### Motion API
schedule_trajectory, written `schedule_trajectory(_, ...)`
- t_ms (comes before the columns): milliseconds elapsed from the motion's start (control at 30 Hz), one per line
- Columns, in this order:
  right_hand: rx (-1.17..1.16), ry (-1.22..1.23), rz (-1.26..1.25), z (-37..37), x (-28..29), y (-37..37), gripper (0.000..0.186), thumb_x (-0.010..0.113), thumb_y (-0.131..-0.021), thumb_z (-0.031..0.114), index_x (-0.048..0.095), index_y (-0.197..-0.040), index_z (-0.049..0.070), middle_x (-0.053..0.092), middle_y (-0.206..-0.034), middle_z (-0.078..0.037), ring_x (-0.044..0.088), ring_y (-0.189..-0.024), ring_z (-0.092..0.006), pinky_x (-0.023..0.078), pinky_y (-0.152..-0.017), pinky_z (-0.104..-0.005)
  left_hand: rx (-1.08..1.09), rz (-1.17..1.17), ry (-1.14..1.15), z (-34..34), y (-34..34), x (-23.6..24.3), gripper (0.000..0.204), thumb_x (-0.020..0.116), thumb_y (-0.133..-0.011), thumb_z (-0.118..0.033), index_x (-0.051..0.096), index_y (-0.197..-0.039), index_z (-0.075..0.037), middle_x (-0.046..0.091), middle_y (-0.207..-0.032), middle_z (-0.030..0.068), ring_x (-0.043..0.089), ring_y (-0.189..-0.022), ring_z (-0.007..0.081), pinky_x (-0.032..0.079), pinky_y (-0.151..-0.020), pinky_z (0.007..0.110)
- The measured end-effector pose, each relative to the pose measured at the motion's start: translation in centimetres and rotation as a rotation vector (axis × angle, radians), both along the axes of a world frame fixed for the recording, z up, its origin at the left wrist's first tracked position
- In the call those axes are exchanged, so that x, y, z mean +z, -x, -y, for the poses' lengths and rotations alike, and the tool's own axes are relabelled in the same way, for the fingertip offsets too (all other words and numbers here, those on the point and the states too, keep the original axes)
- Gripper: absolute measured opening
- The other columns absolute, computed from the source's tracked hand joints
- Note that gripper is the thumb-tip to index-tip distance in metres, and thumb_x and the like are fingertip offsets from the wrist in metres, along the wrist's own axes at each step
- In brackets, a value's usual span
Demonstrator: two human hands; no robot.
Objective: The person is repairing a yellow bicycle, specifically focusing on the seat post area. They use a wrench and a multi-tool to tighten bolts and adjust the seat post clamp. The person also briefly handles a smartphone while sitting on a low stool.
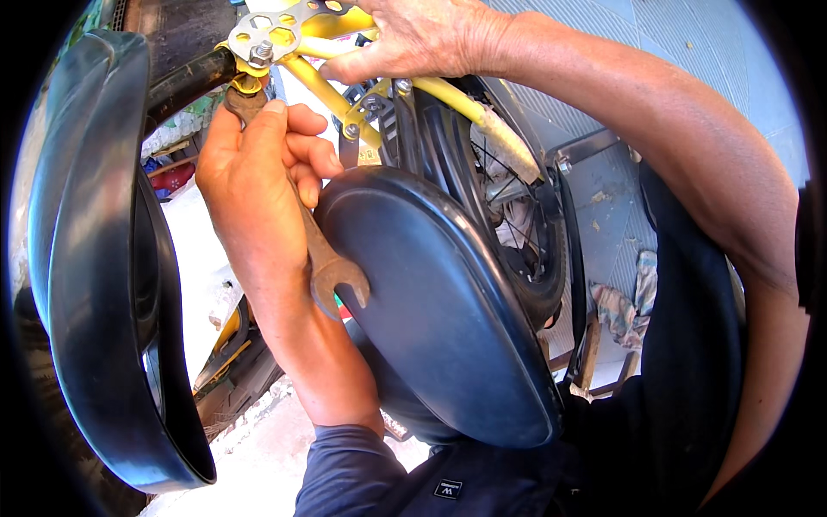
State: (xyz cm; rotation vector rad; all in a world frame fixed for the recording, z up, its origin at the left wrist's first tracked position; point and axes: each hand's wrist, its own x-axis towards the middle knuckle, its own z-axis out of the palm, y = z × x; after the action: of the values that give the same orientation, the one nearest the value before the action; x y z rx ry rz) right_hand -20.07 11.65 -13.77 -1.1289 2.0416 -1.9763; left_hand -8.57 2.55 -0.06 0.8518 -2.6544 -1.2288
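Note:
My left hand is closed around a rusty double open-ended wrench. Its upper jaw sits by the yellow bracket below a bolt, and its lower jaw points down along my wrist. On that bolt lies a silver spanner plate with hexagonal holes. My right hand reaches in from the right, its fingers around the plate's far end beside a yellow frame tube; the fingertips are partly hidden at the upper edge. Below both hands is a large black padded seat.
A spoked wheel with a black tyre stands right of the seat. At left rises a glossy curved black part, near a dark tube. A crumpled cloth lies on grey ribbed flooring.

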Motion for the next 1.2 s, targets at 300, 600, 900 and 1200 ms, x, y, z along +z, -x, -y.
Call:
schedule_trajectory(300,0.005,-0.057,0.008,-1.1,1.3,-0.3,0.052,0.065,-0.071,0.039,0.059,-0.107,0.001,0.065,-0.093,-0.025,0.063,-0.088,-0.0406,0.049,-0.079,-0.0435,0.009,-0.006,-0.007,0.0,0.1,0.0,0.016,0.045,-0.094,-0.008,0.054,-0.086,0.001,0.057,-0.07,0.0066,0.055,-0.052,0.009,0.035,-0.043,0.02)
schedule_trajectory(600,-0.009,-0.137,0.009,-1.1,1.4,-0.6,0.048,0.062,-0.074,0.04,0.063,-0.103,0.001,0.065,-0.083,-0.025,0.064,-0.081,-0.0403,0.05,-0.075,-0.0442,0.013,0.004,0.006,0.1,0.1,-0.1,0.017,0.045,-0.094,-0.009,0.055,-0.086,0.002,0.058,-0.07,0.0074,0.055,-0.052,0.0094,0.035,-0.043,0.02)
schedule_trajectory(900,-0.054,-0.205,0.026,-0.2,0.7,-0.9,0.047,0.063,-0.076,0.042,0.067,-0.1,0.003,0.065,-0.078,-0.024,0.065,-0.076,-0.0388,0.051,-0.072,-0.0445,0.005,0.009,0.009,0.2,0.2,-0.1,0.016,0.045,-0.094,-0.009,0.056,-0.087,0.002,0.058,-0.07,0.0074,0.055,-0.052,0.0094,0.035,-0.043,0.02)
schedule_trajectory(1200,0.002,-0.213,0.0,-1.4,1.3,-0.3,0.055,0.062,-0.079,0.051,0.067,-0.106,0.003,0.066,-0.083,-0.024,0.065,-0.081,-0.0386,0.05,-0.076,-0.0444,0.022,-0.017,-0.049,0.0,0.1,-0.1,0.015,0.046,-0.094,-0.009,0.056,-0.089,0.001,0.059,-0.074,0.0075,0.055,-0.053,0.0088,0.035,-0.043,0.02)
